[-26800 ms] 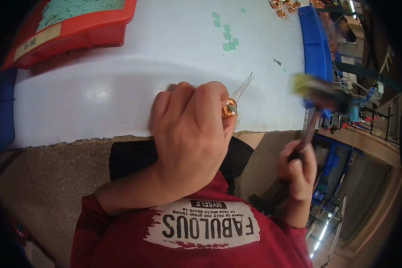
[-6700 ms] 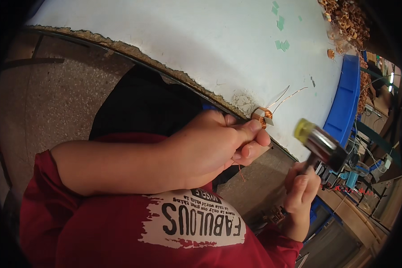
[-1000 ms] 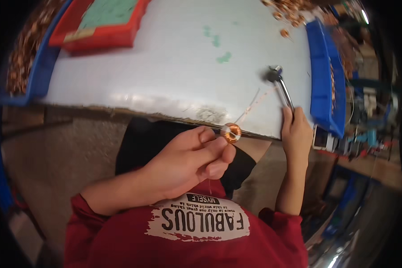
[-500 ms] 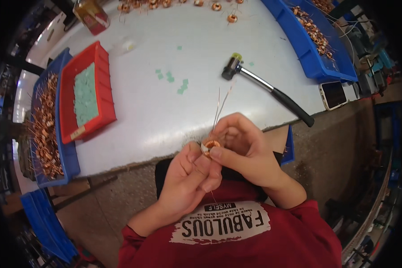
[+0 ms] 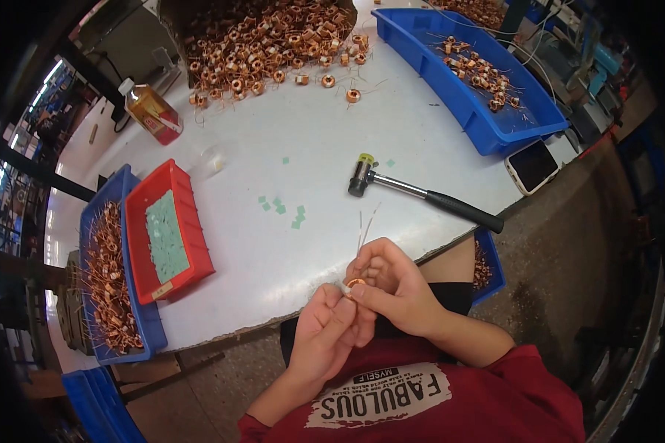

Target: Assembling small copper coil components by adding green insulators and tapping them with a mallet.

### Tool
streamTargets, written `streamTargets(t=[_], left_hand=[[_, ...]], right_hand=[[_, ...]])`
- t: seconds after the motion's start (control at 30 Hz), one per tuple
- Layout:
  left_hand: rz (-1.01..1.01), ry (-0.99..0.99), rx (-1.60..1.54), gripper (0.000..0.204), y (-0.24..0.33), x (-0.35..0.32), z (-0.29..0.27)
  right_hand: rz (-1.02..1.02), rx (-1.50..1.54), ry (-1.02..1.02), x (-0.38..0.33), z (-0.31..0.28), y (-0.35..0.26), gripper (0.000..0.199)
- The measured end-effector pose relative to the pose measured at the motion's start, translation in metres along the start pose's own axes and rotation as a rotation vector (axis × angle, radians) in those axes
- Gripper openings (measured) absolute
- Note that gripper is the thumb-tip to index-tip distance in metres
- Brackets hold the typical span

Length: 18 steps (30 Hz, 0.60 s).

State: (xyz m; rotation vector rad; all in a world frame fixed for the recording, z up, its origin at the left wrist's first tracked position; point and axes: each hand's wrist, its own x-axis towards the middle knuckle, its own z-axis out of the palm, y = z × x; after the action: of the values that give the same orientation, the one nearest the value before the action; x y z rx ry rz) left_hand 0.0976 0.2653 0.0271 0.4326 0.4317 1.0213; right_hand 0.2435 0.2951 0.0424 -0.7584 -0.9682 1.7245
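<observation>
Close to my body, at the table's front edge, a small copper-wound ring coil [image 5: 356,283] is held between both hands. My left hand [image 5: 325,332] pinches its left side with thumb and fingers. On the other side, the thumb and curled fingers of my right hand [image 5: 400,292] grip it. Two long wire leads [image 5: 362,235] stick up from the coil past my right fingers. Much of the ring is hidden by my fingertips.
A rubber-headed hammer [image 5: 428,195] lies ahead, beside green square pieces [image 5: 279,209]. Left stand a red bin [image 5: 203,247] of green pieces and a blue bin [image 5: 151,328] of coils. Farther off are a coil heap [image 5: 273,52], bottle [image 5: 154,114], blue tray [image 5: 488,125] and phone [image 5: 532,167].
The view has tilted up, so the table things sit lower in the picture and the far coil heap shows. Both hands still grip the coil, with little change in hold.
</observation>
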Motion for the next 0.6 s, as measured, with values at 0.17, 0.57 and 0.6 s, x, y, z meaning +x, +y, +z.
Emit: streamTargets(t=[0.17,0.57,0.6], left_hand=[[0.209,0.138,0.184,0.009,0.001,0.007,0.022],[0.368,0.183,0.259,0.01,0.026,0.014,-0.025],[0.379,0.185,0.246,0.009,0.029,0.016,-0.03]], right_hand=[[-0.406,-0.049,0.248,0.012,-0.01,-0.028,0.03],[-1.297,-0.482,0.277,0.008,-0.04,-0.225,0.024],[-1.277,-0.522,0.295,0.007,-0.048,-0.23,0.027]])
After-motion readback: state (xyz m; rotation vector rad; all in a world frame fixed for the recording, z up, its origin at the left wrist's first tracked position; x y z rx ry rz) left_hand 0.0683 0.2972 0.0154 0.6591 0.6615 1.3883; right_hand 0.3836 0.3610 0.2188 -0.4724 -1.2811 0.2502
